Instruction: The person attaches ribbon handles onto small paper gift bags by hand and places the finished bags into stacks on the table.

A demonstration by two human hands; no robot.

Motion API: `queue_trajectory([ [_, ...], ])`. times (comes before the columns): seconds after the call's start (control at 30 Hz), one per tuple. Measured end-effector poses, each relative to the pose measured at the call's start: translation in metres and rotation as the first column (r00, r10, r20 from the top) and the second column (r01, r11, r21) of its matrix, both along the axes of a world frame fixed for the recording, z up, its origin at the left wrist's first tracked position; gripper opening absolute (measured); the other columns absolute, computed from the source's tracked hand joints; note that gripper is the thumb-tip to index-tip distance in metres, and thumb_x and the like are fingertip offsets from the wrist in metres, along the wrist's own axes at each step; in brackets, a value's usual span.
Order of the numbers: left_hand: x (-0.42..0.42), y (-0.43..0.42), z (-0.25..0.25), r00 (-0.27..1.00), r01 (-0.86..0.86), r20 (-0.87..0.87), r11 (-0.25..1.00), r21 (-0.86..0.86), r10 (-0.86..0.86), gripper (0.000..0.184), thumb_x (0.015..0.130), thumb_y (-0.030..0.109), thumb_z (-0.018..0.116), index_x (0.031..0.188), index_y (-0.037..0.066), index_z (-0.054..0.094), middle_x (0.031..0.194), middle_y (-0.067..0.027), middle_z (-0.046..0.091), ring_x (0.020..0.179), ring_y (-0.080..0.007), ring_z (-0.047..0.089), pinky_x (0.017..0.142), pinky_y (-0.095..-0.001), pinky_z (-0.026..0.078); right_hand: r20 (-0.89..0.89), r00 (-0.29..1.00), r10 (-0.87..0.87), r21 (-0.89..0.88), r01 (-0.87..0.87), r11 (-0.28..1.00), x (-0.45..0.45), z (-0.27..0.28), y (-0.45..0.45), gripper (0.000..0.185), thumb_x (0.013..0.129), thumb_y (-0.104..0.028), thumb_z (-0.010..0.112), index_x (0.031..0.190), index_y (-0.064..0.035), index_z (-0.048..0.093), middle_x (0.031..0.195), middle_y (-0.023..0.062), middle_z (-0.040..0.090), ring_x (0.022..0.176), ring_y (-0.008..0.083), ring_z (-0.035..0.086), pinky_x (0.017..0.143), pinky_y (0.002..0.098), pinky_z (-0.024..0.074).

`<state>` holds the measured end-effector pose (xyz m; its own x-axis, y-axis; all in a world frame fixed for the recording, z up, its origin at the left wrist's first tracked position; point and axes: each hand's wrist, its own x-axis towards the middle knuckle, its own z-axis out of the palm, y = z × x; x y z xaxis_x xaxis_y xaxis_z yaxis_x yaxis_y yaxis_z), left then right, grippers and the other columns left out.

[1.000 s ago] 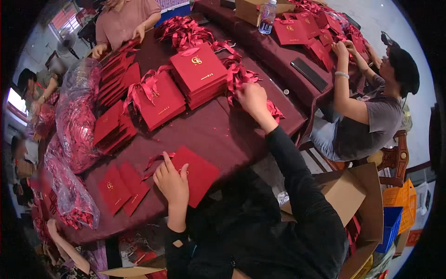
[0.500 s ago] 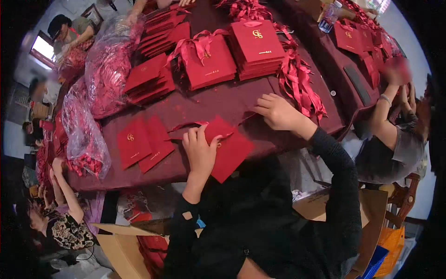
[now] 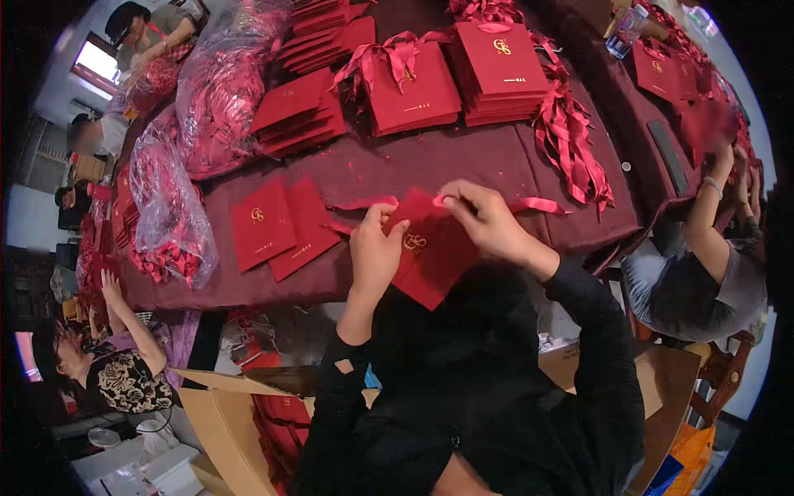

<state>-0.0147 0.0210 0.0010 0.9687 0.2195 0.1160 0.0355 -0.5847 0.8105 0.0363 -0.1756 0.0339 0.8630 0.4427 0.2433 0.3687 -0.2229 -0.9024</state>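
A red bag with a gold logo (image 3: 434, 260) is held at the table's front edge, tilted with one corner down. My left hand (image 3: 376, 248) grips its upper left side, fingers closed, and a ribbon end sticks out to the left. At the bag's upper right, my right hand (image 3: 488, 219) pinches a pink-red ribbon (image 3: 538, 204) that trails to the right. Two flat red bags (image 3: 263, 227) lie overlapping to the left of my left hand.
Stacked red bags (image 3: 504, 70) and loose ribbons (image 3: 575, 149) lie farther back. Plastic-wrapped ribbons (image 3: 227, 91) stand left. Open cardboard boxes (image 3: 223, 422) flank me below the table. Co-workers sit at the right (image 3: 703, 264) and left (image 3: 132, 364); a phone (image 3: 667, 157) lies right.
My right hand has come from the loose ribbons at the right to the bag's top, bringing a ribbon. My left hand stays on the bag. The view has shifted.
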Motion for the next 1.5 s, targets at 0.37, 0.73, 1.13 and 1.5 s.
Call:
queue_trajectory([
  [0.37, 0.002, 0.013, -0.002, 0.993, 0.051, -0.096, 0.972, -0.23, -0.075, 0.027, 0.081, 0.003, 0.068, 0.106, -0.004, 0.061, 0.089, -0.0159, 0.069, 0.078, -0.0165, 0.066, 0.069, -0.0293, 0.05, 0.209, 0.978, -0.021, -0.144, 0.052, 0.988, -0.028, -0.032, 0.021, 0.015, 0.081, -0.007, 0.069, 0.092, -0.0028, 0.06, 0.084, 0.0139, 0.06, 0.08, 0.0328, 0.062, 0.064, 0.0378, 0.05],
  [0.73, 0.004, 0.009, -0.003, 0.994, 0.011, -0.1, 0.931, -0.365, -0.051, 0.026, 0.083, 0.003, 0.066, 0.107, -0.008, 0.062, 0.097, -0.0165, 0.07, 0.09, -0.0166, 0.067, 0.076, -0.0277, 0.051, 0.328, 0.945, 0.015, -0.15, 0.036, 0.988, -0.021, -0.036, 0.023, 0.012, 0.08, -0.003, 0.063, 0.089, -0.0003, 0.056, 0.082, 0.0166, 0.055, 0.073, 0.0371, 0.059, 0.062, 0.0432, 0.0501],
  [1.13, 0.0, 0.004, 0.0, 0.997, -0.005, -0.073, 0.939, -0.344, -0.022, 0.027, 0.084, 0.006, 0.066, 0.107, -0.008, 0.062, 0.097, -0.0195, 0.07, 0.092, -0.0203, 0.068, 0.077, -0.0294, 0.051, 0.028, 0.993, -0.117, 0.109, 0.114, 0.988, -0.021, -0.039, 0.043, 0.013, 0.079, -0.004, 0.066, 0.09, 0.0014, 0.06, 0.082, 0.0182, 0.065, 0.075, 0.033, 0.067, 0.064, 0.0366, 0.0522],
  [1.5, -0.001, 0.003, -0.001, 0.998, -0.001, -0.057, 0.978, -0.208, -0.011, 0.029, 0.084, 0.008, 0.066, 0.109, -0.006, 0.063, 0.1, -0.0212, 0.069, 0.096, -0.0248, 0.068, 0.081, -0.033, 0.052, -0.003, 0.977, -0.213, 0.034, 0.213, 0.976, -0.015, -0.042, 0.053, 0.01, 0.079, -0.005, 0.067, 0.084, 0.0023, 0.062, 0.076, 0.0163, 0.066, 0.069, 0.0255, 0.065, 0.061, 0.0338, 0.0501],
])
